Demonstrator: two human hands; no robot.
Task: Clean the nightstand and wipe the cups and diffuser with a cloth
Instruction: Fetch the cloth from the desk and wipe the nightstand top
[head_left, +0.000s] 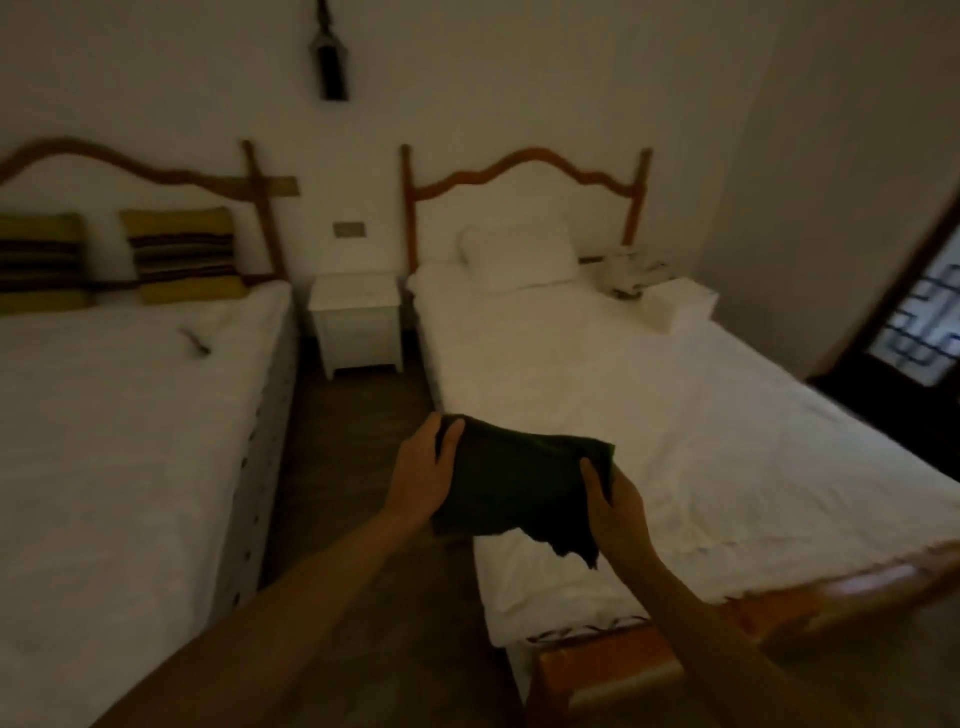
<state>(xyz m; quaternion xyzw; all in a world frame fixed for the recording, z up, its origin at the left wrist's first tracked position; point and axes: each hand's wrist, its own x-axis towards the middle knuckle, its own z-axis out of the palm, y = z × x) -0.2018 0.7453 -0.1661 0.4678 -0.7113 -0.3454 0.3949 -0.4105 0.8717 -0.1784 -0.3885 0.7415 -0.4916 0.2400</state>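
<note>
Two beds: left bed (119, 426) with striped pillows (182, 254), right bed (675, 415) with a white pillow (519, 260). Between them, far against the wall, the white nightstand (356, 322), well apart from the hands. No cups or diffuser visible on top, though dim and blurred, so hard to tell. Near, over the right bed's left edge, a dark cloth (519, 483) held spread. Left hand (423, 473) gripping its left edge, thumb on top; right hand (618, 501) pinching its right edge. Step, probably: readying the cloth. Next: walking the aisle to the nightstand, then wiping.
</note>
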